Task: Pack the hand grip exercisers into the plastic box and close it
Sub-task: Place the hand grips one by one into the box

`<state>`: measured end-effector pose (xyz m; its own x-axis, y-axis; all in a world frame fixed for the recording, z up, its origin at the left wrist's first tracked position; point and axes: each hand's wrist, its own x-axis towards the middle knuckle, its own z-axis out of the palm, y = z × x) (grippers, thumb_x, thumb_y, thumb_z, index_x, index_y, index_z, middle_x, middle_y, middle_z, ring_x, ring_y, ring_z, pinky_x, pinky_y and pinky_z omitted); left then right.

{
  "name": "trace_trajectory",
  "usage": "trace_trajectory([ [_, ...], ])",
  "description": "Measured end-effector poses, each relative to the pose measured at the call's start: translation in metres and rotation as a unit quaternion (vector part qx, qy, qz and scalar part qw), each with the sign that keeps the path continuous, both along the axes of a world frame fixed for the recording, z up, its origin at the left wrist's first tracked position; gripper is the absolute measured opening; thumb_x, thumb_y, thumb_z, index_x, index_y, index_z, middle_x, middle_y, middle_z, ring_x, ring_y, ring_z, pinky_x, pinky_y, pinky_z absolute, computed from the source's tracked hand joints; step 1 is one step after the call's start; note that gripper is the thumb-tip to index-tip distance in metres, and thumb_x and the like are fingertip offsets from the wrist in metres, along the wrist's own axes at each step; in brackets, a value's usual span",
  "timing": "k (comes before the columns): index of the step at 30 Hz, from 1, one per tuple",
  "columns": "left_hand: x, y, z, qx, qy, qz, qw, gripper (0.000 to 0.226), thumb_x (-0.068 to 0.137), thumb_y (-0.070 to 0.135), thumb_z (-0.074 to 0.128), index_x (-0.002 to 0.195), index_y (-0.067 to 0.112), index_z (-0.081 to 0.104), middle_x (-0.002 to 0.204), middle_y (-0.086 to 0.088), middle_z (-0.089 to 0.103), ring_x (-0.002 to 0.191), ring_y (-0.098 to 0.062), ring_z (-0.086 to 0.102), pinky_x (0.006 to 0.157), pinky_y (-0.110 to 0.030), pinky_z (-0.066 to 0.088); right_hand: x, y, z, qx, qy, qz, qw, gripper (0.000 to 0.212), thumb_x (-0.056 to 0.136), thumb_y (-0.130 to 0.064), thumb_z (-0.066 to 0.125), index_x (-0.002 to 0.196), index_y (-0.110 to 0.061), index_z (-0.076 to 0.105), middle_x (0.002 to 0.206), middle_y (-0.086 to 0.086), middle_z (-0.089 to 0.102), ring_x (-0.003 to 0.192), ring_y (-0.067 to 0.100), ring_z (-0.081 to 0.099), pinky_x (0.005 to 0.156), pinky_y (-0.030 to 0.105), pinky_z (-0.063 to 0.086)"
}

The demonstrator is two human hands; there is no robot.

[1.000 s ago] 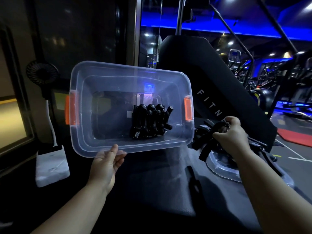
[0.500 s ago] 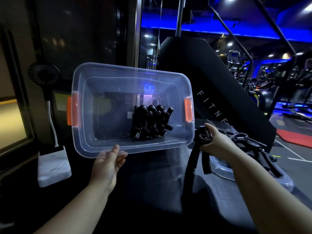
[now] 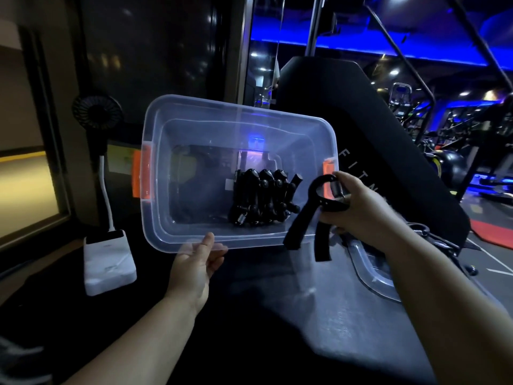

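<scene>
- Head view: clear plastic box (image 3: pixel 277 118) is at centre frame, held off the table and tipped with its opening toward the camera.
- A row of black hand grip exercisers (image 3: pixel 263 198) is packed side by side at 4 o'clock inside the box.
- Left hand (image 3: pixel 194 268) is at the box's 6 o'clock and grips the near rim, thumb on top and fingers behind the plastic.
- Right hand (image 3: pixel 366 207) is at the box's 3 o'clock, fingers curled round the head of one held exerciser (image 3: pixel 308 215).
- Its handles hang toward 7 o'clock and cross the box's lower right corner.
- Orange latches: left latch (image 3: pixel 141 173) at 9 o'clock, right latch (image 3: pixel 329 168) at 3 o'clock, just beside the held exerciser.
- A clear plastic piece (image 3: pixel 372 276) lies on the grey table (image 3: pixel 333 329) at 4 o'clock.
- White fan base (image 3: pixel 109 262) is at 8 o'clock.
</scene>
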<state>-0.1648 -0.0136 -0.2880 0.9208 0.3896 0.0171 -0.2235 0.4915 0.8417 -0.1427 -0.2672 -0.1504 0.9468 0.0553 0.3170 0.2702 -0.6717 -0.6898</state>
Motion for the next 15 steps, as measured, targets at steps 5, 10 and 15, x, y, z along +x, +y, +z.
trace_trajectory([
  [5,-0.002,-0.001,0.001,-0.001,0.0,0.0,1.0,0.016,0.093,0.025,0.056,0.089,0.009,0.054,0.07,-0.004,0.07,0.072,-0.014,0.067,0.07,-0.027,0.049,0.029,0.049,-0.003,-0.005,-0.058,0.007,0.998,0.088,0.073,-0.019,0.079,0.143,-0.041,0.03,0.097,-0.002,0.069,0.074,0.019,0.07,0.069,0.035,0.058],
  [10,-0.001,-0.001,0.003,-0.013,0.003,0.0,1.0,0.014,0.092,0.022,0.057,0.088,0.009,0.052,0.067,-0.003,0.069,0.069,-0.015,0.066,0.068,-0.028,0.049,0.063,0.095,-0.014,-0.046,-0.071,0.004,0.996,0.089,0.076,-0.025,0.076,0.146,-0.041,0.024,0.123,0.005,0.062,0.102,0.026,0.061,0.078,0.03,0.05],
  [15,0.001,0.0,0.001,-0.016,0.008,0.002,1.0,0.013,0.091,0.021,0.057,0.085,0.01,0.052,0.067,-0.004,0.069,0.068,-0.015,0.066,0.069,-0.028,0.049,0.085,0.13,-0.025,-0.103,-0.057,0.008,0.993,0.086,0.08,-0.023,0.073,0.149,-0.032,0.024,0.13,0.007,0.058,0.1,0.027,0.058,0.073,0.026,0.041],
])
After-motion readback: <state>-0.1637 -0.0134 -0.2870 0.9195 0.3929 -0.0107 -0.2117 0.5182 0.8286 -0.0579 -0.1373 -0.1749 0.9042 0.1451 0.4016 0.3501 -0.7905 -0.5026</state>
